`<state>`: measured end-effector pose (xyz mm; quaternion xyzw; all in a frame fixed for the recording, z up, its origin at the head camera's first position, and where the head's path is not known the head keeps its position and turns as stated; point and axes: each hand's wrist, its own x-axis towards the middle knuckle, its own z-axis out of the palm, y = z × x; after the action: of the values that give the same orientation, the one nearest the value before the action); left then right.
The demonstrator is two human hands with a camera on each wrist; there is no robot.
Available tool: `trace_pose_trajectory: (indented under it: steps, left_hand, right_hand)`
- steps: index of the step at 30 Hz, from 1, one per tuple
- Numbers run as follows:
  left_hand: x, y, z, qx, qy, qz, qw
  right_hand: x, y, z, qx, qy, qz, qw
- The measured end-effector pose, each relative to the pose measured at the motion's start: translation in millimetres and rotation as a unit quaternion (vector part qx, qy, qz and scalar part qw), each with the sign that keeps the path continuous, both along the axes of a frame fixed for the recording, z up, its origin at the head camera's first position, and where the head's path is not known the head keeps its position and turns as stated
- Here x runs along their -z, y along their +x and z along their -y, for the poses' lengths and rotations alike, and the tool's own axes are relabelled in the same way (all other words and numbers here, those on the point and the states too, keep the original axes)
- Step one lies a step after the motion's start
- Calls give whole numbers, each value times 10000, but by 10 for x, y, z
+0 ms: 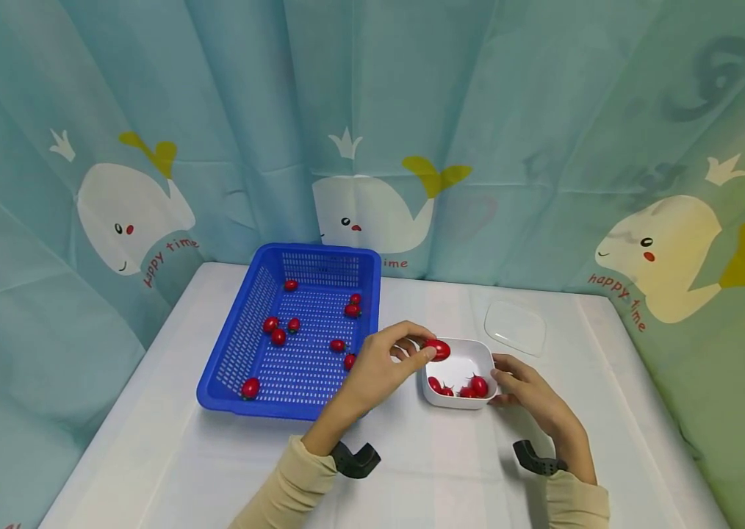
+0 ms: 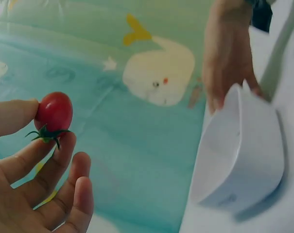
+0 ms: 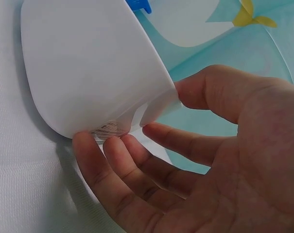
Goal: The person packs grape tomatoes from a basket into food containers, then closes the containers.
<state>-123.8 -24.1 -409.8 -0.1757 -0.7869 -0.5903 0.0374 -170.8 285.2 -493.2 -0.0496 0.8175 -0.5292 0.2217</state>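
Between thumb and fingertips, my left hand (image 1: 379, 367) pinches a red cherry tomato (image 1: 438, 350) over the left rim of a small white container (image 1: 457, 402). Green sepals show on the held tomato (image 2: 54, 116) in the left wrist view. Several cherry tomatoes (image 1: 478, 386) lie inside the container, along its near side. My right hand (image 1: 531, 389) holds the container by its right side. In the right wrist view the thumb is at the container's (image 3: 93, 63) rim and the fingertips (image 3: 83, 143) are along its lower edge.
To the left stands a blue slotted basket (image 1: 230, 353) with several cherry tomatoes (image 1: 278, 336) spread over its floor. A clear lid (image 1: 515, 327) lies on the white table (image 1: 425, 470) behind the right hand. A whale-print curtain (image 1: 518, 147) hangs along the table's back edge.
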Motion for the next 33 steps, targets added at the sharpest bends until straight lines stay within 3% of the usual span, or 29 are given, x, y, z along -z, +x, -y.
trace_pose_trajectory:
  steps: [8, 16, 24, 30, 33]
  left_hand:
    - [141, 96, -343, 324, 14, 60, 9995]
    - [394, 131, -602, 306, 164, 295, 9990]
    - [565, -30, -688, 23, -3, 108, 9999]
    - [684, -156, -657, 84, -632, -30, 9980]
    - [716, -220, -646, 179, -1132, -253, 9931]
  right_hand:
    - [-11, 0, -15, -20, -109, -81, 9999]
    - [-6, 5, -51, -118, -365, -218, 9990]
    - [-6, -3, -46, -129, -308, -214, 9992]
    - [29, -3, -38, -121, -271, -178, 9994]
    - [39, 1, -30, -79, -216, -198, 9995]
